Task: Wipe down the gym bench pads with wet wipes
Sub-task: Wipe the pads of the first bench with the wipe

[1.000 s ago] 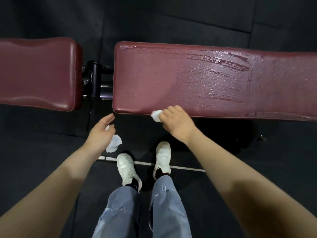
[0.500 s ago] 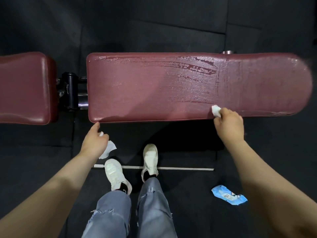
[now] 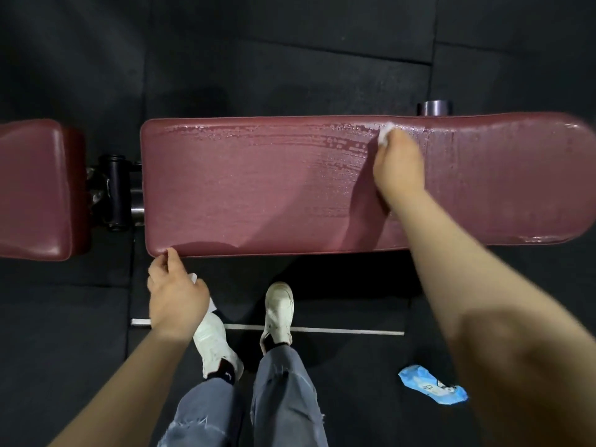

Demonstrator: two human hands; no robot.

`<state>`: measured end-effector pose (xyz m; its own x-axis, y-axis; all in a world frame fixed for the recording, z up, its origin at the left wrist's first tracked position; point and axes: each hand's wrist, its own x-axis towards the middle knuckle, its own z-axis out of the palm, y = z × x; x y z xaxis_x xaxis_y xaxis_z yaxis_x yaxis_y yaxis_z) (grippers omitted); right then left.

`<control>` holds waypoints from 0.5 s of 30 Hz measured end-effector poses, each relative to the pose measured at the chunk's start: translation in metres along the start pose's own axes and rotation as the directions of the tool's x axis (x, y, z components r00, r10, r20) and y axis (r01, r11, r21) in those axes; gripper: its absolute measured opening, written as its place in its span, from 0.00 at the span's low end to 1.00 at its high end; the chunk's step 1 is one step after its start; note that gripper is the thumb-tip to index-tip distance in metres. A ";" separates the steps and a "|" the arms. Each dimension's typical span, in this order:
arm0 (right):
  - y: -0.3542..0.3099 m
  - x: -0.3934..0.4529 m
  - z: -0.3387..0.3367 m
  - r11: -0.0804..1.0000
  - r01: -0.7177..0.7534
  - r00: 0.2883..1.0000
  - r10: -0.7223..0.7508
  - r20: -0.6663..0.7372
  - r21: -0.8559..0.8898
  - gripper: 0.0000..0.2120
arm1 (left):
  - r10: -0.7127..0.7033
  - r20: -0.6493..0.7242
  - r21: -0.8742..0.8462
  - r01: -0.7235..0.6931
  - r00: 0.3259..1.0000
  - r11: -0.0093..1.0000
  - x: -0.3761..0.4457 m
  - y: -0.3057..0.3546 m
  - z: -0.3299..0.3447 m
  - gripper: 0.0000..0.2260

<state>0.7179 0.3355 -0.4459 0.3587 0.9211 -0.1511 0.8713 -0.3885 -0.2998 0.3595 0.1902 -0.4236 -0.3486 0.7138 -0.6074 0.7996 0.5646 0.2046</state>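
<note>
My right hand (image 3: 398,162) is out over the long pad (image 3: 258,188), fingers bunched round a wipe (image 3: 385,133) and pressing it against the pad's far edge. Wet streaks run along the far half of the pad; the near strip looks duller, so I judge I am mid-wipe on this pad, working the far side. My left hand (image 3: 175,295) hangs by the pad's near corner, one fingertip touching the edge, the rest curled round a second wipe (image 3: 211,306) that shows white beneath it. The short pad (image 3: 35,188) sits to the left, past the hinge (image 3: 117,191), and shows no streaks, so I take it as not yet done. Next I should drag the wipe along the far edge with steady pressure, then cover the near strip. The wipe pack (image 3: 432,388) lies on the floor (image 3: 290,59) by my right foot.
</note>
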 end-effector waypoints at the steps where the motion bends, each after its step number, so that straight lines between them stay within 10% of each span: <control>1: -0.005 0.030 -0.003 1.000 -0.007 1.000 0.007 0.008 -0.015 0.09 | 0.028 -0.008 0.026 -0.028 1.000 0.999 -0.001 -0.001 -0.002 0.30; 5: -0.008 0.038 0.003 0.994 -0.025 0.997 0.034 0.075 -0.108 0.14 | 0.111 0.060 0.107 -0.117 0.992 0.987 -0.001 0.005 -0.003 0.31; 11: 0.011 -0.182 0.013 0.998 0.062 0.964 -0.064 0.257 0.017 0.06 | 0.089 0.111 0.155 -0.106 0.990 0.982 0.002 0.016 0.000 0.32; 15: -0.008 -0.128 0.023 0.969 0.245 0.954 -0.247 0.169 0.035 0.10 | 0.113 0.135 0.216 -0.141 0.984 0.966 0.005 0.012 -0.003 0.33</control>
<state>0.6575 0.2196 -0.4457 0.0704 0.9708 -0.2293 0.9203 -0.1519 -0.3605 0.3660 0.2022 -0.4221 -0.1864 0.7105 -0.6786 0.9273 0.3553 0.1173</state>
